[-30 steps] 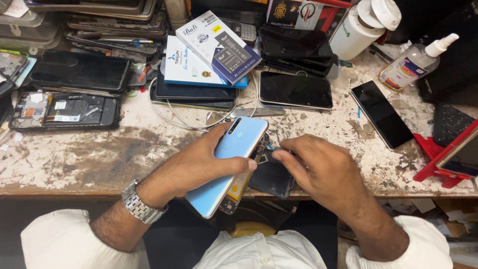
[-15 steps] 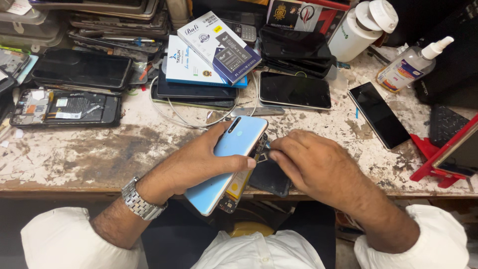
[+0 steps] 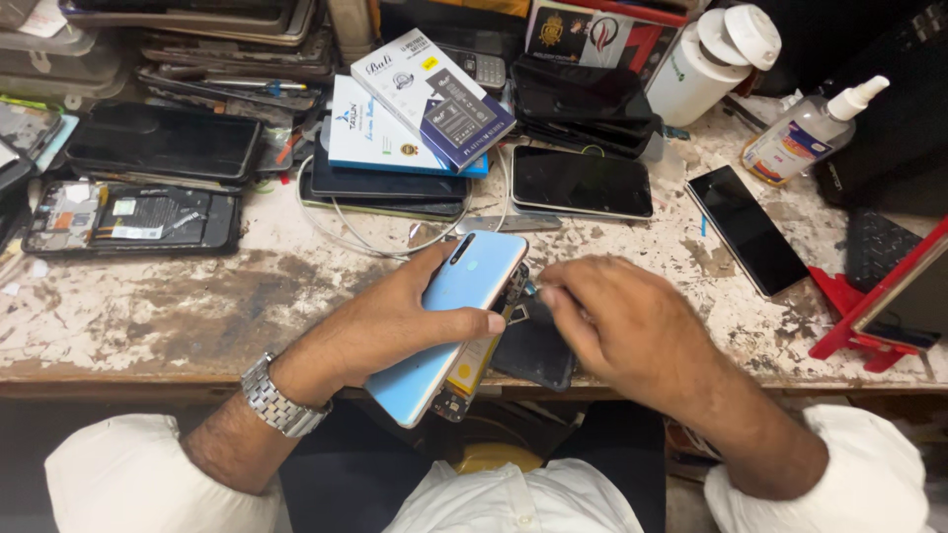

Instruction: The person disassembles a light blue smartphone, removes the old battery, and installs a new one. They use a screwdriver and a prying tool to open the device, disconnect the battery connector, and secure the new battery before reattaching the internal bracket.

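My left hand point(image 3: 395, 321) grips a light blue phone back cover point(image 3: 456, 306) together with the opened phone body point(image 3: 474, 360) under it, tilted over the front edge of the worn workbench point(image 3: 178, 306). A metal watch sits on that wrist. My right hand point(image 3: 622, 331) has its fingers pinched at the phone's upper right edge, by the exposed inner parts. Whether it holds a small tool or part is hidden. A dark screen panel point(image 3: 538, 350) lies under my right hand on the bench.
Several dark phones lie around: one point(image 3: 583, 183) behind my hands, one point(image 3: 750, 232) to the right, an opened one point(image 3: 133, 217) at left. Small boxes point(image 3: 415, 109), a white cable point(image 3: 346, 232), a pump bottle point(image 3: 805, 128), a white tub point(image 3: 711, 59) and a red stand point(image 3: 869, 316) crowd the bench.
My right hand has shifted slightly right and its fingertips now pinch at the phone's upper edge. My left hand keeps the blue cover and phone nearly still.
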Demonstrator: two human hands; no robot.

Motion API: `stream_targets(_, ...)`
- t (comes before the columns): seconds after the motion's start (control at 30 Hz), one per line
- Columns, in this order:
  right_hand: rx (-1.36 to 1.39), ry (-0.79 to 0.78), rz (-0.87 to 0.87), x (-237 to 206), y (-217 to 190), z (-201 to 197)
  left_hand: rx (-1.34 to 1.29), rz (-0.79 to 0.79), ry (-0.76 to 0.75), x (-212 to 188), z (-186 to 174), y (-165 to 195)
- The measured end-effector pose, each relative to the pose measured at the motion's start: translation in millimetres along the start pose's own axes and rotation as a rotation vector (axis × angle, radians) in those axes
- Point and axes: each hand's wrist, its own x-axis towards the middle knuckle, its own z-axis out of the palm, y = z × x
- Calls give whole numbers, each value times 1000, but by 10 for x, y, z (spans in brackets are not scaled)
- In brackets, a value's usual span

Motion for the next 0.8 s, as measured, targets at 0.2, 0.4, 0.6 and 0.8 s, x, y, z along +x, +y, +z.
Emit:
stream_targets(0.2,-24,110,-14,-23,47,65,23,-19,0,17,-10,4)
stream_targets(0.4,32,111,27,-6,17,18,-8,-21,5,17,-4,12)
stream_targets(0.6,130,-15,244,-41,19,55,-26,-30,7,17,20,9)
stream_targets(0.8,132,103,-43,-127,67,46,29,-37,22,16,23,19)
